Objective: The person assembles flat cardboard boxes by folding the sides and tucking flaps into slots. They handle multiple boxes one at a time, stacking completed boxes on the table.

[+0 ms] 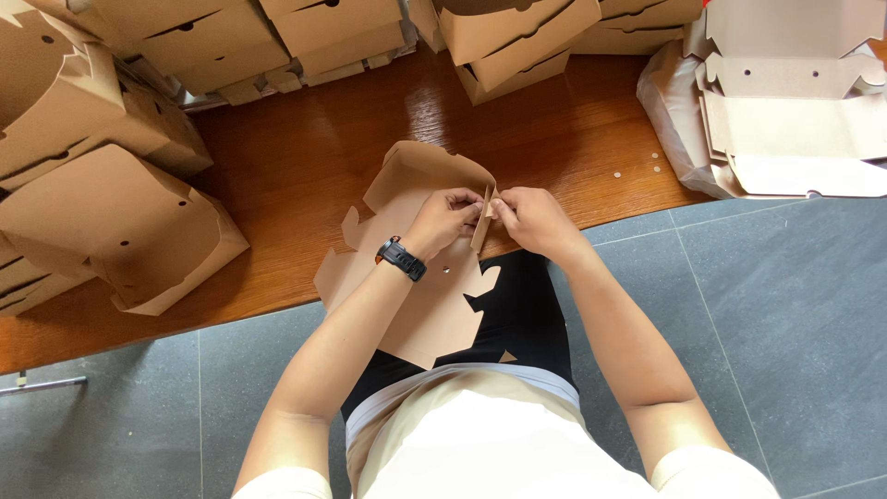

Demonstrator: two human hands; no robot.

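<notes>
A polished reddish-brown wooden surface (305,148) carried stacks of folded brown cardboard boxes (120,217) along its left and far edges, with flat unfolded cardboard blanks (795,139) piled at the right (partly resting on a clear plastic wrap). A flat brown cardboard box blank (425,310) lay over the surface's near edge and the person's lap. The left hand (443,220), a black watch (401,258) on its wrist, and the right hand (531,220) both pinched a raised cardboard flap (482,220) between closed fingertips.
</notes>
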